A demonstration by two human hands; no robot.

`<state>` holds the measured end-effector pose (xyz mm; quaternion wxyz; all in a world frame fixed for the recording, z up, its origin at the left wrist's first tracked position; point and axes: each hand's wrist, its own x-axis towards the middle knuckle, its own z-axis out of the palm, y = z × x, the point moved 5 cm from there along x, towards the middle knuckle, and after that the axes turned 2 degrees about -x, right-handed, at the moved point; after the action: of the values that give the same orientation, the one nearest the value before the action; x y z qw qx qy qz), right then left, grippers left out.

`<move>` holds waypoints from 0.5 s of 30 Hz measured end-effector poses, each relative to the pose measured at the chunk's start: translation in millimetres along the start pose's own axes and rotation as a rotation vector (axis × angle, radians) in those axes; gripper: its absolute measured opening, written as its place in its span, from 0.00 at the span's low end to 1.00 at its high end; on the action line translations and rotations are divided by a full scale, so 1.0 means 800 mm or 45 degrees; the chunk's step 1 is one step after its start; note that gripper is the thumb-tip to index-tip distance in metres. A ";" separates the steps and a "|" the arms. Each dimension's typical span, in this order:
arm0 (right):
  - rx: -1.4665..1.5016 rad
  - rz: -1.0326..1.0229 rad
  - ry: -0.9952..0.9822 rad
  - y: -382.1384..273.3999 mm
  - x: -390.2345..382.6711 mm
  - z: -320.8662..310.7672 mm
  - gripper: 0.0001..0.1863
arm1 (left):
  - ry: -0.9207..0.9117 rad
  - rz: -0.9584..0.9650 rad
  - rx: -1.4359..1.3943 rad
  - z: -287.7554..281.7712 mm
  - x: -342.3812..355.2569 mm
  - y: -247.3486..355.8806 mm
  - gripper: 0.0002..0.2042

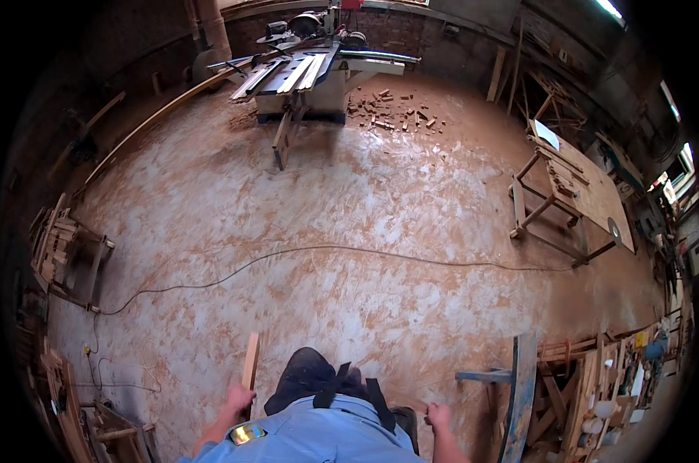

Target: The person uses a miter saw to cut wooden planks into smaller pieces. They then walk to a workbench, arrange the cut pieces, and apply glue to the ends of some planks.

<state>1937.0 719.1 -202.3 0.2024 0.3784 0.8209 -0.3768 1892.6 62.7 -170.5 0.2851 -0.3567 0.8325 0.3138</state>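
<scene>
At my left side, my left hand (240, 399) is closed round a narrow wooden batten (251, 360), which points forward and slightly upward in the view. My right hand (437, 417) hangs beside my right hip with its fingers curled. A brownish strip seems to run from it toward my body, but it blends with the floor and I cannot make out what it is. Between the hands are my blue shirt, dark trousers and dark straps.
A sliding table saw (299, 85) bearing pale strips stands ahead, with offcuts (400, 114) scattered beside it. A cable (326, 248) crosses the dusty floor. A wooden workbench (596, 189) is at right, stacked wood (55, 243) at left, a blue beam (521, 401) near my right.
</scene>
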 end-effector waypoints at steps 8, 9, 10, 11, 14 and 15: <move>0.893 0.053 0.276 -0.237 0.164 -0.079 0.14 | -0.093 -0.144 0.122 -0.027 0.088 0.199 0.18; 0.954 0.048 0.260 -0.258 0.188 -0.077 0.14 | -0.112 -0.170 0.031 -0.043 0.106 0.238 0.19; 1.026 0.108 0.241 -0.285 0.205 -0.067 0.15 | -0.062 -0.141 0.063 -0.047 0.166 0.231 0.19; 0.968 0.130 0.157 -0.297 0.224 -0.065 0.15 | -0.028 -0.113 0.102 -0.044 0.217 0.220 0.19; 0.604 0.045 0.419 -0.237 0.321 -0.084 0.10 | 0.056 0.114 0.244 -0.117 0.281 0.442 0.18; 0.538 -0.062 0.384 -0.217 0.343 -0.076 0.09 | 0.128 0.225 0.092 -0.147 0.297 0.487 0.17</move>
<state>1626.5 820.0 -252.6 -0.0150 0.4444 0.7538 -0.4838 1423.1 92.6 -137.2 0.2268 -0.2868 0.8847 0.2892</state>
